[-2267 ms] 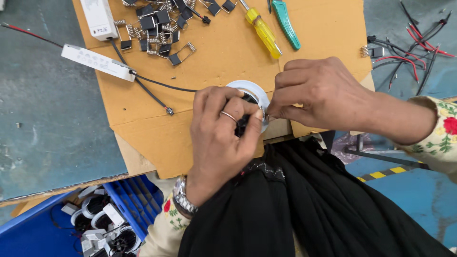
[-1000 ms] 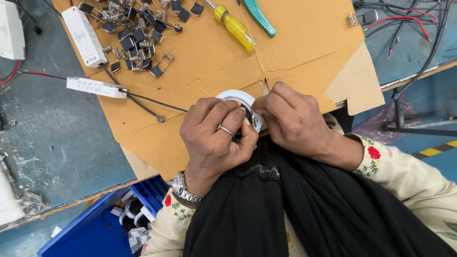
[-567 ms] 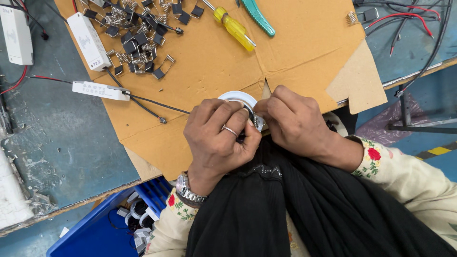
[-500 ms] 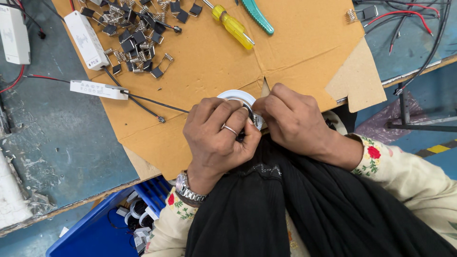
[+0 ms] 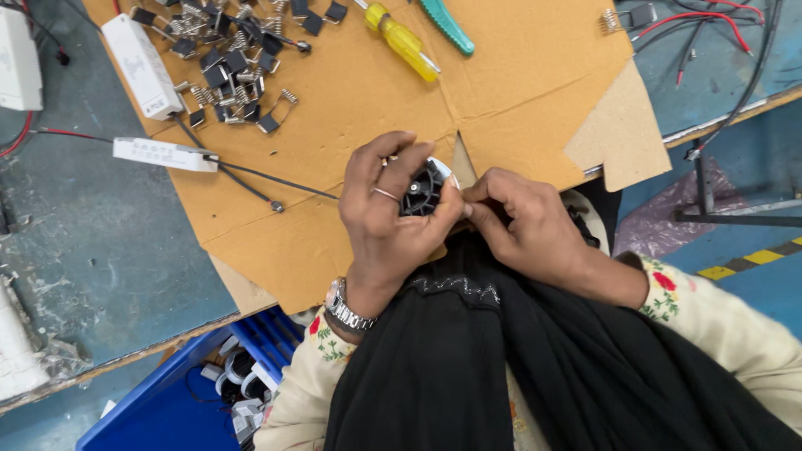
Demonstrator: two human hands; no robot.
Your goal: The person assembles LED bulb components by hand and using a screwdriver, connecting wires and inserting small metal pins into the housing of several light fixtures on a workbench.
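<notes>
My left hand (image 5: 388, 225) grips a small round light fitting (image 5: 424, 188) with a white rim and a black finned back, held at the near edge of a sheet of brown cardboard (image 5: 351, 108). A ring sits on one finger and a metal watch on the wrist. My right hand (image 5: 522, 221) pinches the fitting's right side with thumb and fingertip. Whether something small is between those fingertips is hidden. Black cloth covers my lap below both hands.
A pile of black metal spring clips (image 5: 230, 50) lies at the cardboard's far left. A yellow-handled screwdriver (image 5: 403, 38) and a teal-handled tool (image 5: 445, 23) lie at the far edge. White driver boxes (image 5: 140, 53) with wires lie left. A blue bin (image 5: 180, 401) of fittings stands below the table edge.
My left hand has turned the fitting so its black back now shows more. My right hand's fingertips have shifted along the fitting's right side. The view has drifted slightly.
</notes>
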